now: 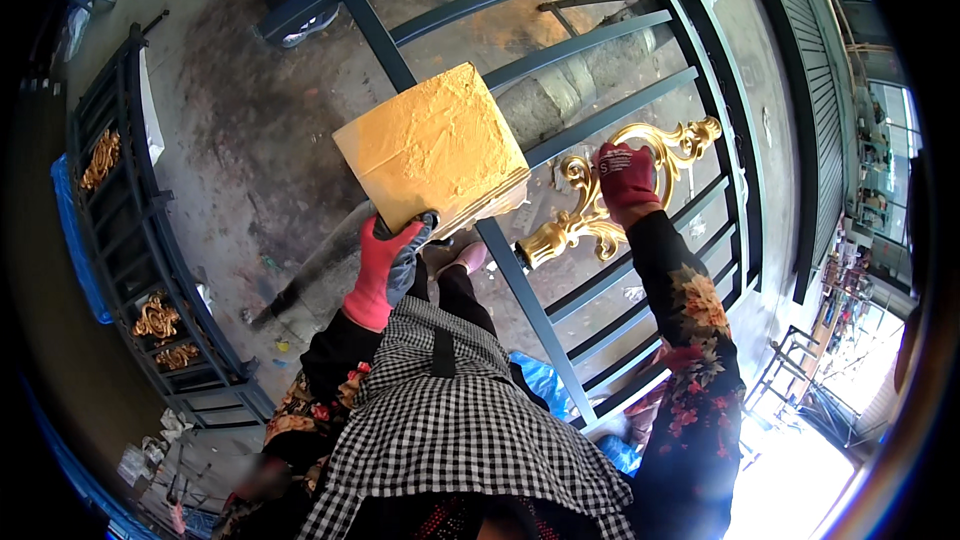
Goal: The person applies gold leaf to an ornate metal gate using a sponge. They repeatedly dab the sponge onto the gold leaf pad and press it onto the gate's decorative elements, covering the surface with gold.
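My left hand (385,265), in a red glove with a dark palm, grips the near edge of a square block (435,145). Thick orange-yellow paste is smeared over the block's top and runs down one side. My right hand (628,178), also in a red glove, is closed over a gold scrollwork ornament (570,225). Whatever its fingers may hold is hidden beneath the glove. The ornament is set among the bars of a dark grey metal railing panel (530,305), to the right of the block.
A second dark railing (150,230) with gold-brown ornaments (155,318) stands at the left. Concrete floor (230,90) shows below, with a long grey beam (590,80) under the panel. Another person's shoe (312,28) is at the top. Blue plastic (540,380) lies near my legs.
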A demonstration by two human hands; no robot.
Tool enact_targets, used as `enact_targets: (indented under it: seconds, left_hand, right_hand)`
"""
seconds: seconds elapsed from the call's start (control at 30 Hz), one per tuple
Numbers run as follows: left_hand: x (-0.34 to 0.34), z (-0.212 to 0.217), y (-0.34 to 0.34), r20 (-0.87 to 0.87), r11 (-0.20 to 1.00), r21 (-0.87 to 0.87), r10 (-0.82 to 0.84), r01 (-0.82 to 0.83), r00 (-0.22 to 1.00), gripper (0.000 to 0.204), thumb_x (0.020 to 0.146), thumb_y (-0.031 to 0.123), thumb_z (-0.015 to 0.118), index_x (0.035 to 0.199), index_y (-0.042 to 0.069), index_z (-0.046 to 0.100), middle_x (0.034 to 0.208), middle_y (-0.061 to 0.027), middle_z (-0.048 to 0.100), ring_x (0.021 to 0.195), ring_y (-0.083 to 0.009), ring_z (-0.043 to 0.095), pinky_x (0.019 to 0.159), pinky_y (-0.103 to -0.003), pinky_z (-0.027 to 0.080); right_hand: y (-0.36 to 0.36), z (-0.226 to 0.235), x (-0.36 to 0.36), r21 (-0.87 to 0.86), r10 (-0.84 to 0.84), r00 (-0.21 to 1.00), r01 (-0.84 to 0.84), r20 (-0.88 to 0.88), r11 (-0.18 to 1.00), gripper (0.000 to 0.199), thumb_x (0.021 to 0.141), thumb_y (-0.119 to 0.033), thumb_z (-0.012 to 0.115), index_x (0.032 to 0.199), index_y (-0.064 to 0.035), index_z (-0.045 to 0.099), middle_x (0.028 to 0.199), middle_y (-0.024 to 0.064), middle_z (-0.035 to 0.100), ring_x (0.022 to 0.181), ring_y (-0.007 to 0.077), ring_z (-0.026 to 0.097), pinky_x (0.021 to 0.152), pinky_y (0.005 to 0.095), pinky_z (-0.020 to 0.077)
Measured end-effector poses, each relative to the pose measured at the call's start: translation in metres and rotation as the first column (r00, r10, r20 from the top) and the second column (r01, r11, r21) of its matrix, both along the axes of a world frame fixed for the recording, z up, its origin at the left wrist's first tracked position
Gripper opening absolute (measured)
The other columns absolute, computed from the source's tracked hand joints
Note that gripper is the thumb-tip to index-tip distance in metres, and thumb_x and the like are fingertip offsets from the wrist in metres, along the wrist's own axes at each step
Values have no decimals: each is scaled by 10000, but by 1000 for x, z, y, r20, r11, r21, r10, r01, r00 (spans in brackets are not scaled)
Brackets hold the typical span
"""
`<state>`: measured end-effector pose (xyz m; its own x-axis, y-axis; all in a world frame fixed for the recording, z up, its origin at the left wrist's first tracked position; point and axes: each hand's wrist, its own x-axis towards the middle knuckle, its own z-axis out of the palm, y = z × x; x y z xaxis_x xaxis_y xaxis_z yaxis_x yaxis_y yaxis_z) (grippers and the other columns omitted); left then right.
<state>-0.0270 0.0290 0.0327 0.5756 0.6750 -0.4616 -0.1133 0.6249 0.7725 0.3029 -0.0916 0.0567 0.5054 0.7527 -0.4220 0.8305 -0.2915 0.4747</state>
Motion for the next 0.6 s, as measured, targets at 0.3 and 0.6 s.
enact_targets:
  seconds: [0.3,0.6]
  left_hand:
    - [-14,-10,3,-9,996,-64,68,-69,998,144,846,18,618,983,-24,609,897,-41,634,794,-127,631,714,-277,543]
    - [-16,-10,2,21,989,-102,111,-109,994,179,831,15,629,998,-48,611,908,-72,654,777,-148,650,699,-280,548]
  right_hand:
    - [-13,7,10,23,185,982,-184,-27,983,143,854,-201,524,939,-137,619,869,45,641,861,210,640,679,402,443]
    - [-9,10,47,349,-261,937,331,-232,877,337,801,-430,566,860,-106,636,834,123,666,787,347,642,682,433,496]
